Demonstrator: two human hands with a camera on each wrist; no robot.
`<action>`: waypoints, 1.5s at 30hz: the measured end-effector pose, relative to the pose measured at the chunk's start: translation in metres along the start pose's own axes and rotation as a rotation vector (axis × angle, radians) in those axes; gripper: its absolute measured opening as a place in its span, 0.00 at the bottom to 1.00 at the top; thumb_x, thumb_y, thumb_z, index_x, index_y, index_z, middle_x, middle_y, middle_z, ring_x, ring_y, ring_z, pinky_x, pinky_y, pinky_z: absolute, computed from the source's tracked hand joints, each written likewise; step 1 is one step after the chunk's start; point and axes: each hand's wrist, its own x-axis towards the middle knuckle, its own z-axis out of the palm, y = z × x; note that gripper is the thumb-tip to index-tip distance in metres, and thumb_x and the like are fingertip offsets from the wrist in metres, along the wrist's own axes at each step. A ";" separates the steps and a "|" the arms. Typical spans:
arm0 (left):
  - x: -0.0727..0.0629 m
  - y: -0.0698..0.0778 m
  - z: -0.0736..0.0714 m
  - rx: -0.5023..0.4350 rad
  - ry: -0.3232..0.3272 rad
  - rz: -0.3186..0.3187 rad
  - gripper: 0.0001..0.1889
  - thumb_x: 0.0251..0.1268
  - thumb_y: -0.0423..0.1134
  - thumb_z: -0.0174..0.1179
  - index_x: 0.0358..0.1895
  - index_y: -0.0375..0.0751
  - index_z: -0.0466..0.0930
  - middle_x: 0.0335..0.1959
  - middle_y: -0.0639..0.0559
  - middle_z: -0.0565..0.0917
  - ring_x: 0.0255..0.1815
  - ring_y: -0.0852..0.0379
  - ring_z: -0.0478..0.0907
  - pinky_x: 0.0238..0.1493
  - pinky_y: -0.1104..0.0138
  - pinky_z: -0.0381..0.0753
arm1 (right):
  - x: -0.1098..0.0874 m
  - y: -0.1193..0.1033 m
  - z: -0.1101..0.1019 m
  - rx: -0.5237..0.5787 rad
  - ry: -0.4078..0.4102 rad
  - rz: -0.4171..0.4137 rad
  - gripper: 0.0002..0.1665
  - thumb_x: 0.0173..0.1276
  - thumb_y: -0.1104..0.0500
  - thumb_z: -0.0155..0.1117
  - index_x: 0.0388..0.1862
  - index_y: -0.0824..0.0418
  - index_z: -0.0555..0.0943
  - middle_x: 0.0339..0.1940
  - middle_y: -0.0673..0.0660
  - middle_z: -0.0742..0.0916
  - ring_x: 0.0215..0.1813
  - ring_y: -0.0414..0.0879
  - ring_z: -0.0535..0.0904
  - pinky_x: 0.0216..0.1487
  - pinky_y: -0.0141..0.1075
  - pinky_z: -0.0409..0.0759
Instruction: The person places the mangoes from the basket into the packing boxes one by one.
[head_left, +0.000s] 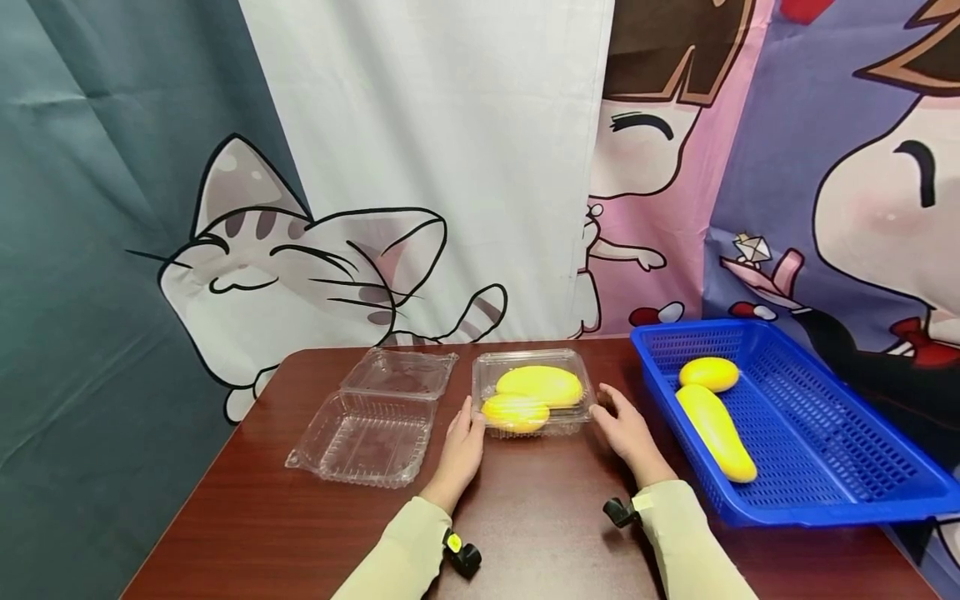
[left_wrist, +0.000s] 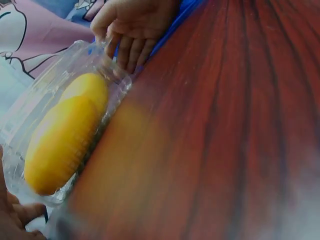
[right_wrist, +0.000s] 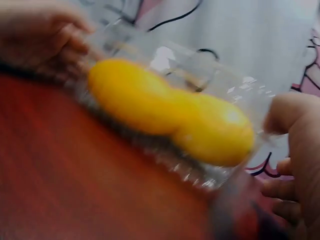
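A closed clear plastic clamshell box with two yellow mango-like fruits inside is on the table's far side. My left hand holds its left edge near the front corner, thumb beside the lid rim. At the opposite edge my right hand grips the right front corner. In the right wrist view the right thumb lies against the box's side and the other fingers bend below it. The left wrist view shows the box slanted, with the fruits close together under the lid.
An open clear clamshell lies left of the box, its lid folded back. A blue perforated basket stands on the right with two more yellow fruits along its left side. A printed cloth hangs behind the brown table.
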 end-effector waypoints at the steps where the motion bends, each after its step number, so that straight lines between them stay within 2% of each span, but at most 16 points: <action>1: 0.001 0.000 0.001 0.029 -0.006 0.003 0.31 0.81 0.47 0.43 0.78 0.32 0.58 0.75 0.34 0.66 0.79 0.35 0.53 0.75 0.41 0.53 | -0.001 0.000 0.002 -0.062 0.018 0.001 0.32 0.77 0.54 0.51 0.73 0.70 0.67 0.69 0.71 0.75 0.73 0.66 0.67 0.75 0.58 0.58; 4: 0.002 0.002 0.004 0.110 -0.029 0.002 0.30 0.82 0.48 0.40 0.76 0.31 0.61 0.77 0.39 0.64 0.81 0.36 0.47 0.77 0.43 0.50 | -0.003 -0.003 0.011 -0.174 0.059 0.016 0.31 0.80 0.49 0.43 0.65 0.72 0.77 0.70 0.69 0.75 0.77 0.67 0.60 0.77 0.62 0.46; 6: 0.001 0.002 0.004 0.165 -0.032 0.003 0.30 0.83 0.48 0.37 0.76 0.31 0.61 0.76 0.39 0.65 0.81 0.37 0.47 0.77 0.44 0.51 | -0.006 -0.005 0.018 -0.220 0.073 0.026 0.35 0.82 0.47 0.37 0.61 0.72 0.80 0.71 0.69 0.75 0.78 0.68 0.57 0.76 0.65 0.41; 11: 0.000 0.001 0.005 0.242 -0.013 -0.013 0.31 0.84 0.48 0.33 0.79 0.32 0.54 0.72 0.41 0.72 0.77 0.41 0.58 0.72 0.45 0.62 | -0.013 -0.010 0.034 -0.251 0.107 0.040 0.40 0.83 0.46 0.28 0.61 0.72 0.80 0.72 0.67 0.75 0.78 0.68 0.56 0.76 0.65 0.41; 15: 0.001 0.001 0.007 0.238 0.020 -0.022 0.28 0.82 0.47 0.35 0.71 0.33 0.71 0.67 0.41 0.77 0.74 0.42 0.63 0.70 0.46 0.65 | -0.014 -0.011 0.039 -0.229 0.149 0.013 0.37 0.83 0.51 0.28 0.62 0.74 0.78 0.69 0.67 0.77 0.77 0.68 0.60 0.75 0.65 0.46; 18: 0.002 0.001 0.009 0.292 0.040 0.045 0.23 0.80 0.42 0.38 0.55 0.31 0.81 0.63 0.39 0.79 0.70 0.39 0.66 0.69 0.47 0.66 | -0.013 -0.012 0.039 -0.220 0.162 0.008 0.35 0.82 0.53 0.28 0.64 0.74 0.76 0.69 0.68 0.78 0.76 0.67 0.61 0.75 0.65 0.47; 21: 0.003 -0.002 0.011 0.390 0.074 0.178 0.17 0.77 0.36 0.40 0.42 0.30 0.79 0.56 0.35 0.82 0.64 0.35 0.70 0.66 0.47 0.69 | -0.013 -0.014 0.039 -0.209 0.162 0.013 0.35 0.82 0.53 0.29 0.65 0.74 0.75 0.68 0.68 0.78 0.76 0.67 0.61 0.75 0.64 0.47; 24: 0.002 -0.004 0.013 0.420 0.107 0.218 0.14 0.76 0.34 0.42 0.38 0.31 0.77 0.54 0.35 0.83 0.62 0.34 0.71 0.64 0.47 0.71 | -0.013 -0.014 0.039 -0.213 0.163 0.012 0.35 0.82 0.52 0.29 0.64 0.74 0.77 0.67 0.68 0.79 0.76 0.67 0.62 0.75 0.64 0.48; 26: 0.002 -0.004 0.013 0.401 0.110 0.188 0.15 0.77 0.35 0.41 0.40 0.31 0.78 0.54 0.36 0.82 0.63 0.35 0.71 0.65 0.47 0.70 | -0.013 -0.013 0.040 -0.218 0.163 0.010 0.35 0.82 0.52 0.30 0.62 0.73 0.79 0.67 0.68 0.79 0.76 0.67 0.62 0.75 0.64 0.48; 28: 0.002 -0.003 0.014 0.351 0.105 0.108 0.18 0.79 0.38 0.40 0.46 0.32 0.80 0.58 0.38 0.82 0.67 0.37 0.69 0.68 0.46 0.66 | -0.014 -0.012 0.040 -0.221 0.164 0.007 0.35 0.82 0.52 0.30 0.60 0.72 0.80 0.67 0.67 0.79 0.76 0.67 0.63 0.75 0.64 0.48; 30: 0.003 -0.002 0.014 0.325 0.093 0.045 0.22 0.81 0.41 0.36 0.59 0.33 0.78 0.63 0.39 0.80 0.71 0.37 0.65 0.73 0.44 0.59 | -0.014 -0.012 0.041 -0.220 0.163 0.003 0.35 0.82 0.51 0.31 0.59 0.72 0.81 0.67 0.67 0.80 0.76 0.67 0.63 0.76 0.63 0.48; 32: 0.005 -0.001 0.015 0.320 0.092 -0.006 0.26 0.82 0.43 0.34 0.71 0.35 0.71 0.67 0.40 0.77 0.74 0.37 0.62 0.75 0.43 0.52 | -0.013 -0.011 0.041 -0.220 0.165 -0.003 0.34 0.82 0.51 0.32 0.58 0.72 0.82 0.67 0.67 0.80 0.75 0.67 0.63 0.76 0.63 0.48; 35: 0.006 -0.001 0.016 0.320 0.101 -0.036 0.28 0.83 0.44 0.31 0.79 0.37 0.57 0.70 0.40 0.75 0.75 0.37 0.59 0.77 0.42 0.45 | -0.012 -0.011 0.041 -0.220 0.163 -0.010 0.34 0.82 0.51 0.33 0.57 0.72 0.82 0.67 0.66 0.80 0.75 0.67 0.63 0.75 0.63 0.48; 37: 0.007 0.000 0.016 0.297 0.124 -0.041 0.28 0.83 0.44 0.31 0.78 0.35 0.60 0.69 0.39 0.75 0.75 0.37 0.59 0.77 0.43 0.45 | -0.012 -0.010 0.040 -0.217 0.161 -0.012 0.35 0.82 0.50 0.33 0.56 0.72 0.83 0.67 0.66 0.80 0.76 0.67 0.63 0.76 0.63 0.48; 41: 0.007 0.001 0.016 0.237 0.168 -0.055 0.27 0.82 0.43 0.32 0.69 0.32 0.73 0.66 0.39 0.78 0.74 0.38 0.61 0.77 0.44 0.46 | -0.011 -0.010 0.040 -0.216 0.157 -0.009 0.35 0.82 0.50 0.33 0.56 0.72 0.83 0.68 0.66 0.79 0.76 0.66 0.62 0.76 0.63 0.48; 45: 0.006 0.001 0.017 0.190 0.204 -0.080 0.26 0.81 0.43 0.35 0.61 0.33 0.81 0.64 0.40 0.80 0.74 0.39 0.62 0.77 0.45 0.47 | -0.011 -0.009 0.039 -0.218 0.151 -0.002 0.35 0.81 0.51 0.33 0.55 0.72 0.84 0.68 0.66 0.79 0.76 0.66 0.62 0.76 0.63 0.48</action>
